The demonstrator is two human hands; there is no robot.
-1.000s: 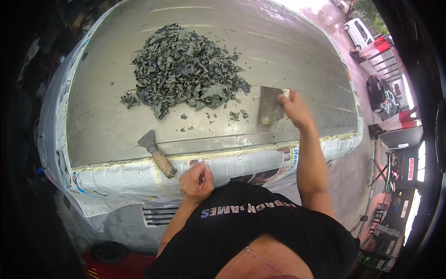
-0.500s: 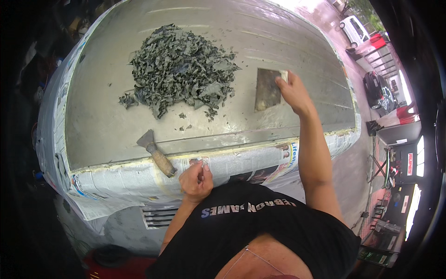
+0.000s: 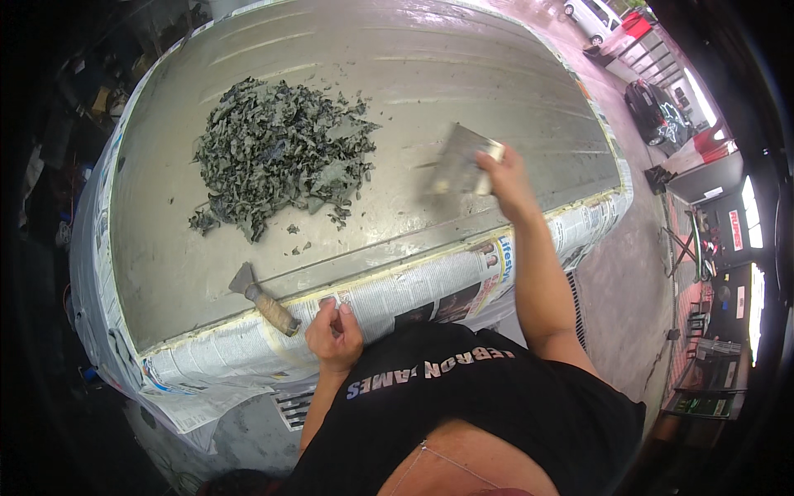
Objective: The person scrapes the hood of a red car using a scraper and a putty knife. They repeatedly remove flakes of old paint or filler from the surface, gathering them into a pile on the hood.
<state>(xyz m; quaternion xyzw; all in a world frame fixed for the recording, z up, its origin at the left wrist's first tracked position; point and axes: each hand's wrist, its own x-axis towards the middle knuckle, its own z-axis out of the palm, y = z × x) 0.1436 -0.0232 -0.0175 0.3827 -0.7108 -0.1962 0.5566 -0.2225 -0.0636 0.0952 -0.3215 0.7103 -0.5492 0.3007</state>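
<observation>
R hand [image 3: 509, 183] gripping blurred flat plate [image 3: 460, 161], L hand [image 3: 336, 339] half curled, can't tell if empty, nr scraper [image 3: 270, 307], flake pile [image 3: 285, 157] on metal panel [image 3: 161, 256]

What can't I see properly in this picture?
All in the head view:
Dirty, flat rectangular scraper: motion blur smears its lower-left edge.
Bare right grip: the scraper hides some fingers.
Bare left grip: curled fingers hide its inside, so I can't tell whether it holds anything.
Ridged grey panel: a heap of grey-black flakes covers part.
White van: the top edge cuts it off.
</observation>
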